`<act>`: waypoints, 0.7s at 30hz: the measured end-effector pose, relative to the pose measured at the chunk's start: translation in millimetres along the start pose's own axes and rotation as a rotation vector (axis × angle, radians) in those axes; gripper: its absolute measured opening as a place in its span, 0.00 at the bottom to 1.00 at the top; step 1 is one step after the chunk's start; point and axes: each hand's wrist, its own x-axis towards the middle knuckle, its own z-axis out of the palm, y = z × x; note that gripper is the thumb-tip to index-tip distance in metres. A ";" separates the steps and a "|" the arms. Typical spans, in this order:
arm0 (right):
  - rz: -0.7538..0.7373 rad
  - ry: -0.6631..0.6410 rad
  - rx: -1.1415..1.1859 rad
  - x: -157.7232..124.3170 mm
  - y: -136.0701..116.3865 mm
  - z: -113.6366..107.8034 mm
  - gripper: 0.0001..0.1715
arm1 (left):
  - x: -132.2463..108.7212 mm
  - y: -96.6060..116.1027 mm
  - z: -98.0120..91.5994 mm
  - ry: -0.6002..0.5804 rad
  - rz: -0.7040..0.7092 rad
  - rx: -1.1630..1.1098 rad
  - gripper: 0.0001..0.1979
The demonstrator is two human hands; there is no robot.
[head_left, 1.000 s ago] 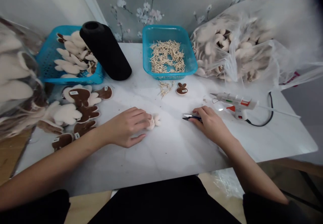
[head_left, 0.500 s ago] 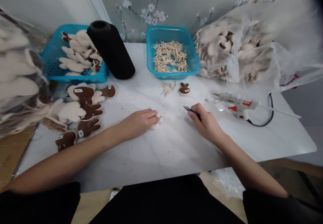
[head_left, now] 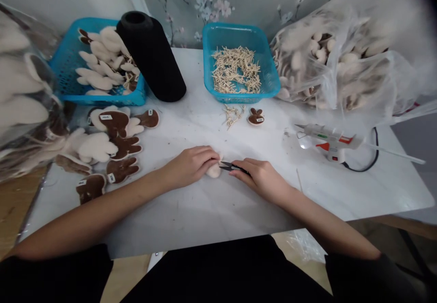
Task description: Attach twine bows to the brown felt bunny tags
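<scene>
my left hand (head_left: 189, 166) grips cream plush piece (head_left: 215, 172) mid-table | right hand (head_left: 262, 180) clenches thread snips (head_left: 231, 166), tips at piece | table (head_left: 211, 212) bare to near edge | glue gun (head_left: 327, 139) toward right edge

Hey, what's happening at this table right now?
A person works at a white table. The left hand holds a small cream plush piece against the tabletop, and the right hand holds black snips with the tips at that piece. A glue gun lies off to the right, apart from both hands.
</scene>
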 end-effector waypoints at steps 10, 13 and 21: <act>0.031 0.084 0.048 -6.3 2.2 4.3 0.19 | 5.6 3.5 1.2 -0.112 0.051 0.073 0.11; 0.049 0.052 0.031 -9.6 1.9 4.4 0.22 | 6.9 4.5 3.1 -0.127 0.013 0.079 0.11; 0.056 0.002 -0.032 -14.4 3.7 5.8 0.24 | 7.2 7.8 8.4 -0.113 -0.024 0.097 0.09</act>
